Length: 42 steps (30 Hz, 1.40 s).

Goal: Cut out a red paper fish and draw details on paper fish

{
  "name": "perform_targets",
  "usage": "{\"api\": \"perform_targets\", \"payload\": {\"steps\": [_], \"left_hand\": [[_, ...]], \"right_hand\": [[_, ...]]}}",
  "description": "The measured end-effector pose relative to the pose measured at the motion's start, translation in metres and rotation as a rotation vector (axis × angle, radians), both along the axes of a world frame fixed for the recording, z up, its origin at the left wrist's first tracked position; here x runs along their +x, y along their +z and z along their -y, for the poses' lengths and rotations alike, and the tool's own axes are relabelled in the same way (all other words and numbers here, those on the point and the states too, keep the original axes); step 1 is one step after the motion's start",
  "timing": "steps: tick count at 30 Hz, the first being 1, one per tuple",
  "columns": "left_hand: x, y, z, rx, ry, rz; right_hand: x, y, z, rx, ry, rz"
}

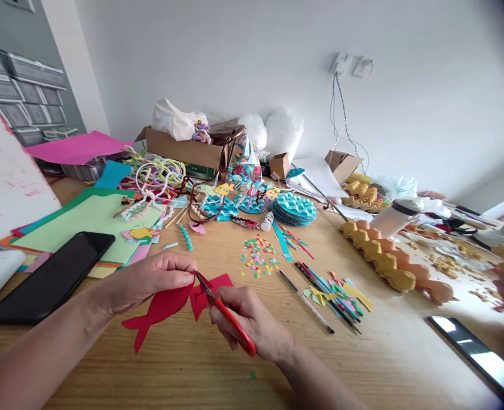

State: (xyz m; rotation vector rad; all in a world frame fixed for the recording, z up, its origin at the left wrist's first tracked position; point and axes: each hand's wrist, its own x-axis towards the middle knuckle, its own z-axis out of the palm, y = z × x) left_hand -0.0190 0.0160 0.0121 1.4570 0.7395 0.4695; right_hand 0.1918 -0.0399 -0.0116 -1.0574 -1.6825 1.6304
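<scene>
My left hand (160, 279) pinches a red paper fish (166, 307) by its upper right end, the forked tail hanging down to the left. In my right hand (247, 319) is a pair of scissors (230, 322) with red handles. Their dark blades point up and left, reaching the fish's edge near my left fingertips. A red paper offcut (211, 290) lies around the blades, on the far side of my right hand; whether it is still joined to the fish I cannot make out.
Beyond my hands lie confetti dots (258, 256), pencils (332, 296) with paper scraps, and a stack of blue wavy discs (293, 209). A black phone (53, 276) rests on the left by coloured paper sheets (87, 222). Egg-carton strips (380, 256) and another phone (469, 353) are on the right.
</scene>
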Motion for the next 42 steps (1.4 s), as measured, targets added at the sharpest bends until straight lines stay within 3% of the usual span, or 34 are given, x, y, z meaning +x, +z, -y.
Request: {"api": "perform_targets", "payload": {"steps": [12,20,42], "left_hand": [[-0.003,0.005,-0.003,0.035,-0.03,-0.136],[-0.001,0.01,-0.001,-0.033,-0.069,-0.146],[-0.011,0.007,-0.008,0.037,-0.191,-0.222]], "right_hand": [[0.002,-0.001,-0.002,0.085,0.088,-0.003],[0.001,0.001,-0.003,0.166,0.085,0.086],[0.001,0.003,-0.002,0.311,0.102,0.214]]}}
